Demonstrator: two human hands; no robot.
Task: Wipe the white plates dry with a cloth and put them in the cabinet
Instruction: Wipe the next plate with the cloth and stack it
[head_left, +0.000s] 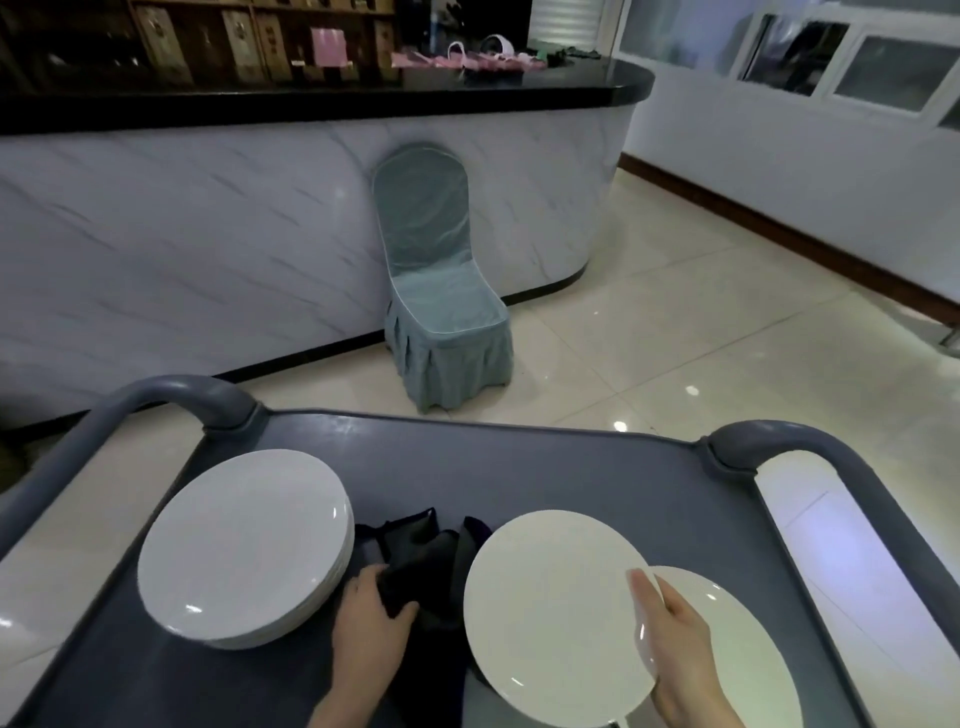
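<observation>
A stack of several white plates (244, 545) sits on the left of the grey cart top (519, 467). My right hand (675, 649) grips the right rim of one white plate (550, 613), held tilted above the cart. Below and behind it lies another white plate (743, 649) at the right. Between the stack and the held plate lies a dark cloth (421, 561), crumpled on the cart. My left hand (371, 618) grips the near part of that cloth.
The cart has raised grey handles at the far left (171, 397) and far right (779, 441). Beyond it stand a chair with a blue-grey cover (441, 291), a curved marble-look counter (208, 234) and a glossy tiled floor (701, 312).
</observation>
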